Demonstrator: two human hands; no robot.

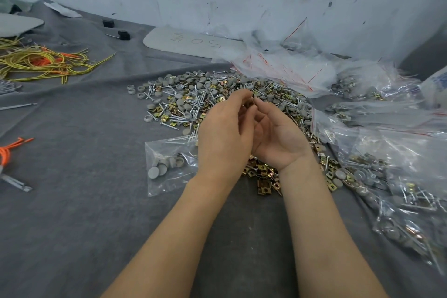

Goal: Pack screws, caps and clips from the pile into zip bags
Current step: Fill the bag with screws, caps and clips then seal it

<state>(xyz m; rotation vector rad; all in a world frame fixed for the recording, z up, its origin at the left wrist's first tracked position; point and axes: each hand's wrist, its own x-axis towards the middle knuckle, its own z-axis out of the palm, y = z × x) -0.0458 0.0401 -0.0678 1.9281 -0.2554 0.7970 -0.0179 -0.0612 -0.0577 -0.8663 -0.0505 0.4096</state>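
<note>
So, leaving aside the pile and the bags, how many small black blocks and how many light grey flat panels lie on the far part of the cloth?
Black blocks: 2
Light grey panels: 2
Total: 4

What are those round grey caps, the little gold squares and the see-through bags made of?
Grey caps: likely matte moulded plastic, dull and uniform.
Square clips: probably plated metal, yellow-gold sheen with glints.
Bag: thin clear plastic film, glossy and crinkled.
</note>
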